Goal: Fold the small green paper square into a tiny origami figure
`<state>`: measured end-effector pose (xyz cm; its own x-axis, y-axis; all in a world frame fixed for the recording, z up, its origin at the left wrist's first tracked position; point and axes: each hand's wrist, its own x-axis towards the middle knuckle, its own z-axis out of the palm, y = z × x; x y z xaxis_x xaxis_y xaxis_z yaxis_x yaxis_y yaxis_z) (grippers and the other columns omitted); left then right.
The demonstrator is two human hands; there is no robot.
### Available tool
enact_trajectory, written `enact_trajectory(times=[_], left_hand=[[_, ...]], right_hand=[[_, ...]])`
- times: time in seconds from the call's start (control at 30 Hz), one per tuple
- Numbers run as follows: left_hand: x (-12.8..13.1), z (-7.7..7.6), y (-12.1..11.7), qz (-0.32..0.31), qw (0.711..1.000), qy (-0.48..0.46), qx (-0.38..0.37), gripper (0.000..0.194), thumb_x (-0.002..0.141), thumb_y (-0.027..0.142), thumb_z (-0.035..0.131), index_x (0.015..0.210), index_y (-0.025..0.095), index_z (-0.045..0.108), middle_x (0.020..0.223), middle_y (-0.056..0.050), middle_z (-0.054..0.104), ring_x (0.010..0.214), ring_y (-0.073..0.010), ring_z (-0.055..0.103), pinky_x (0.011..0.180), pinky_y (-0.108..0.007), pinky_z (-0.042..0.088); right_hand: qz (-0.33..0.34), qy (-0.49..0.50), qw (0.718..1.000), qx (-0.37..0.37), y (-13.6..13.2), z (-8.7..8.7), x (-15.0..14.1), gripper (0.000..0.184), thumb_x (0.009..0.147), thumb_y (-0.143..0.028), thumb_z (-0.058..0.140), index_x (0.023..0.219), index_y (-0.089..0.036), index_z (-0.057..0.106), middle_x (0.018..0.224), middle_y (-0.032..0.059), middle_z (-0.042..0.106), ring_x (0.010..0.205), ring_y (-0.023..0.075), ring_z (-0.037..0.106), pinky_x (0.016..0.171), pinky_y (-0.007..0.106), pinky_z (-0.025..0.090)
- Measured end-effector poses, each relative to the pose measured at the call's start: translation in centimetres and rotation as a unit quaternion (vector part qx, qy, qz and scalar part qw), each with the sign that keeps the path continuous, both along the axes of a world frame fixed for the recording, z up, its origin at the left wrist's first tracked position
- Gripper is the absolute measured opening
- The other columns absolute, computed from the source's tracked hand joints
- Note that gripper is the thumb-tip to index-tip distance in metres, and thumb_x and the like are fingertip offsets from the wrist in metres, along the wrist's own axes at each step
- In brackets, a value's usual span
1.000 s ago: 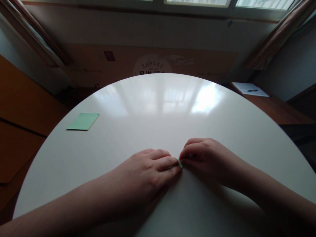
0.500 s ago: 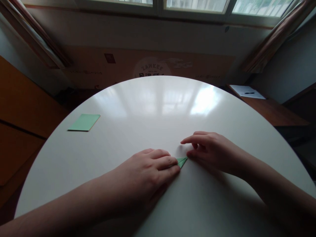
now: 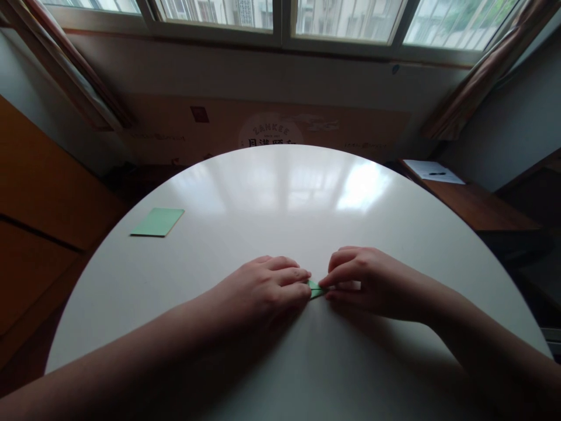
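Observation:
A small folded piece of green paper lies low over the table's near middle, mostly covered by fingers. My left hand presses down on its left part, fingers together. At its right-hand point, the index finger and thumb of my right hand close in a pinch on the tip. A fold line shows across the bit of paper between the two hands. How far the paper runs beneath my left hand is hidden.
A stack of square green paper rests at the left on the round white table. Beyond the right edge, a brown side table carries white sheets with a black pen. Orange-brown furniture stands at left.
My right hand has come down and in to the left, from just off the paper's tip to pinching it. My left hand still presses on the paper. The view has tilted up slightly.

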<state>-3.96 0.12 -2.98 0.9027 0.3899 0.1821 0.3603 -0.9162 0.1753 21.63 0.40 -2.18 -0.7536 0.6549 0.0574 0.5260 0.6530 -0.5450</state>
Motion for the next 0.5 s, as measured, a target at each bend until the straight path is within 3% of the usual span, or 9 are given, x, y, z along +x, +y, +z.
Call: enact_trajectory(times=[0.17,0.3,0.5], left_hand=[[-0.1,-0.3,-0.1,0.056,0.996,0.016,0.063,0.026,0.1,0.028,0.05,0.119,0.026,0.067,0.135,-0.011,0.061,0.114,-0.0289,0.059,0.09,-0.043,0.051],[-0.1,-0.3,-0.3,0.056,0.995,0.021,0.076,0.03,0.098,0.026,0.052,0.125,0.026,0.064,0.135,-0.013,0.061,0.113,-0.0301,0.06,0.089,-0.046,0.052],[-0.2,0.9,-0.9,0.058,0.991,-0.064,0.101,0.026,0.095,0.014,0.051,0.112,0.02,0.07,0.112,-0.008,0.072,0.096,-0.0216,0.064,0.079,-0.033,0.053]], right_hand=[[0.036,0.003,0.999,0.005,-1.3,0.4,-0.7,0.012,0.088,-0.017,0.068,0.09,-0.024,0.077,0.083,0.0005,0.071,0.075,0.0143,0.063,0.068,0.025,0.044],[0.059,0.007,0.998,-0.004,-2.0,0.6,-1.2,0.018,0.086,-0.01,0.066,0.093,-0.023,0.076,0.089,0.001,0.071,0.08,0.0148,0.065,0.072,0.025,0.046],[0.019,0.066,0.997,0.019,-0.8,0.2,-0.4,0.012,0.09,-0.021,0.069,0.099,-0.024,0.075,0.094,0.0042,0.072,0.081,0.016,0.066,0.073,0.027,0.049]])
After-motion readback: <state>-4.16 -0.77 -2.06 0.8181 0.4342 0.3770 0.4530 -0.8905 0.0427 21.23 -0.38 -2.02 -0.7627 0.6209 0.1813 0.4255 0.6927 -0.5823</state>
